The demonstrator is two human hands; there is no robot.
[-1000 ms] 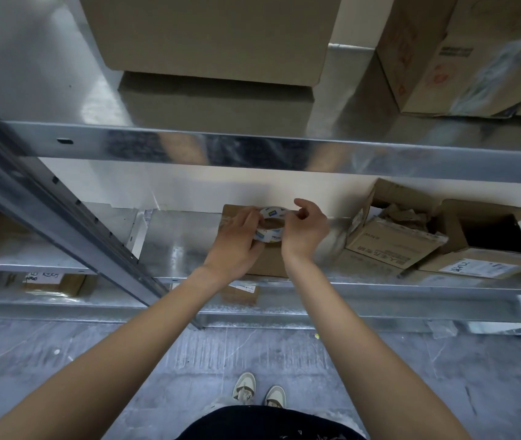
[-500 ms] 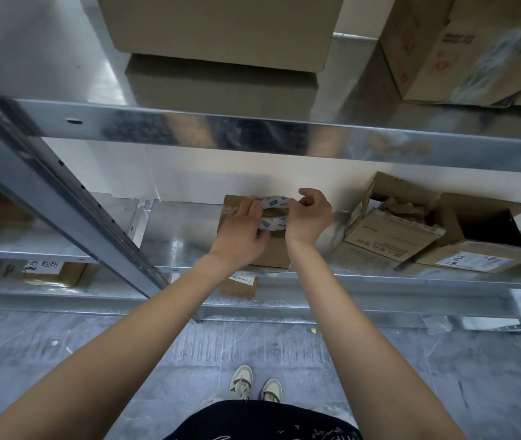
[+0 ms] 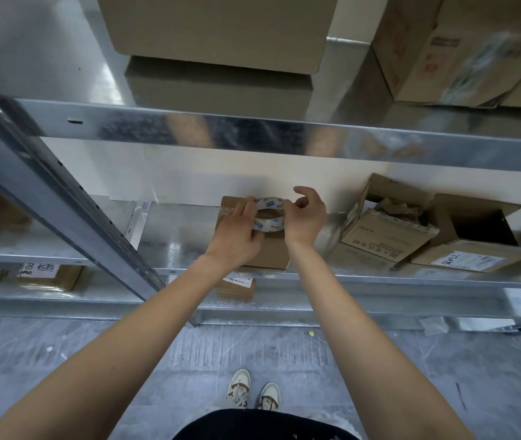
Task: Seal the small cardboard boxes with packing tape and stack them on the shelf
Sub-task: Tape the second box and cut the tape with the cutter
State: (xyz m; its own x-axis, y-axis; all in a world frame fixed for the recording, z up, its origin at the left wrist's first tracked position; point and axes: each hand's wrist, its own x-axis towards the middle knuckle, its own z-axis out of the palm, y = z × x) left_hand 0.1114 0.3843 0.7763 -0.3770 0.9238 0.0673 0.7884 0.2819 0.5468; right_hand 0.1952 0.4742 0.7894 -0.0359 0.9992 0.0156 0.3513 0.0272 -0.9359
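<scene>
Galvanized steel shelf (image 3: 183,230), shiny sheet metal, box sits on it against the back wall. Left hand (image 3: 237,236) grips the tape roll (image 3: 268,217) just above the box (image 3: 268,254); right hand (image 3: 305,217) pinches at the roll's rim, likely hunting the tape end. Step looks like taping prep, seam not yet covered. Next: peel a strip, press it flat along the flaps. Box is plain matte cardboard, rectangular; roll is a glossy ring with a printed core. Right of the box: open cartons (image 3: 389,230), flaps up.
</scene>
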